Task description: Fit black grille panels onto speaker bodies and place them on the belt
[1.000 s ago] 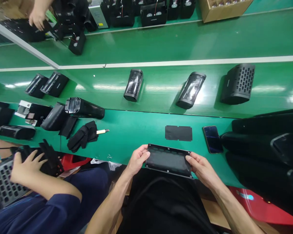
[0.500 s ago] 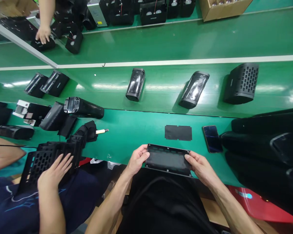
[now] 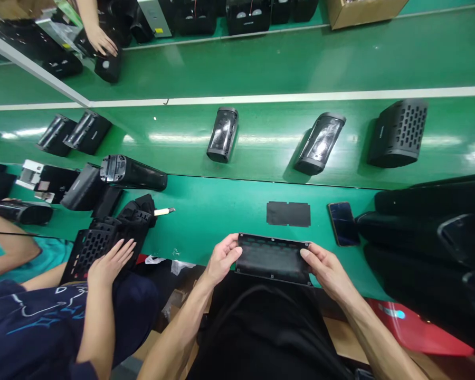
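Between my two hands, at the table's front edge, is a black rectangular panel (image 3: pixel 274 259) with small screw bosses along its rim and a dark mesh-like sheet across it. My left hand (image 3: pixel 225 257) pinches its left end, thumb on top. The right end is gripped by my right hand (image 3: pixel 325 265), also with the thumb over the edge. Just beyond the panel a flat black sheet (image 3: pixel 288 214) with notched edges lies on the green tabletop. A dark smartphone (image 3: pixel 343 224) rests to the right of that sheet.
Two glossy black speaker-like units (image 3: pixel 222 134) and a perforated black housing (image 3: pixel 398 133) stand on the green belt (image 3: pixel 269 158). Tall black objects (image 3: pixel 427 221) crowd the right side. At left a co-worker's hand (image 3: pixel 110 261) lies on perforated panels (image 3: pixel 93 245), near a white-handled cutter (image 3: pixel 164 211).
My hands and the panel have hardly moved. The co-worker's perforated panels and hand have shifted right. Across the belt, another person's hand has moved right onto a different black unit.
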Motion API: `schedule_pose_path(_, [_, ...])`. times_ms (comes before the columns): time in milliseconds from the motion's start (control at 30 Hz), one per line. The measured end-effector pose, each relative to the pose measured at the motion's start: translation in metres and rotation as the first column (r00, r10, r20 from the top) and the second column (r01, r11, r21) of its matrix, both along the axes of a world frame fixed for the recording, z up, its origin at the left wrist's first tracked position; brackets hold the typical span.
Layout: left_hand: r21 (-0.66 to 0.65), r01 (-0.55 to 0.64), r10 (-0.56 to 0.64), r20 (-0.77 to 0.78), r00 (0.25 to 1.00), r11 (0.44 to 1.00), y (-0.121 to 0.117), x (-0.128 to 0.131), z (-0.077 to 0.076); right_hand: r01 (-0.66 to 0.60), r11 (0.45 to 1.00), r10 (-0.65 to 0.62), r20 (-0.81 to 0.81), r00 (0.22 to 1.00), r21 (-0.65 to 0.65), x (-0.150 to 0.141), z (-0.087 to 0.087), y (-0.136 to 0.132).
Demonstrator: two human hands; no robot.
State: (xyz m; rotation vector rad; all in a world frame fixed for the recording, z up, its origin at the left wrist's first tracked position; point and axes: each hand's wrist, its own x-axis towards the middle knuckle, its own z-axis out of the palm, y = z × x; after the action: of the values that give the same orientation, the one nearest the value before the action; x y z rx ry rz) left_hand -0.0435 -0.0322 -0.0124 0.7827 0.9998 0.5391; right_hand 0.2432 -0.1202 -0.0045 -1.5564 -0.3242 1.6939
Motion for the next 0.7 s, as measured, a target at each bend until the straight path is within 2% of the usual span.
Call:
schedule_pose_path(200, [0.04, 0.023, -0.022, -0.014, 1.0, 0.999, 0.001, 0.003, 0.011, 0.003, 0.999, -0.003, -0.016, 1.0, 0.038, 0.007, 0.009, 0.0])
schedule_pose_path(367, [0.044, 0.022, -0.021, -0.021, 1.0, 0.999, 0.003, 0.006, 0.01, -0.047, 0.998, 0.048, -0.003, 0.999, 0.05, 0.01, 0.014, 0.004])
schedule_pose_path(500, [-0.003, -0.004, 0.004, 0.04, 0.999, 1.0, 0.002, 0.008, 0.002, -0.034, 0.997, 0.04, -0.078, 0.996, 0.068, 0.009, 0.012, 0.006])
schedule_pose_path(700, [-0.131, 0.041, -0.02, 0.157, 0.987, 0.991, 0.002, 0.01, -0.001, 0.052, 0.999, -0.053, -0.157, 0.986, -0.006, 0.007, 0.007, 0.006])
